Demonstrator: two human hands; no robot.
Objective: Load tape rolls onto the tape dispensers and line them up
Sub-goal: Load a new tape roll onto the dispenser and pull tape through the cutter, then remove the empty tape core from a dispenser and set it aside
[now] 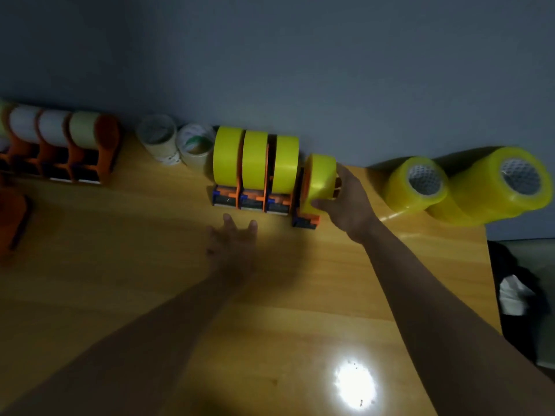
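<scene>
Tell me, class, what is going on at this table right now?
A person is loading tape dispensers. The right hand grips a fourth dispenser with a yellow roll, beside a row of three loaded ones by the wall. It sits slightly forward of them. The left hand hovers open over the table. Spare yellow rolls lie on the right.
</scene>
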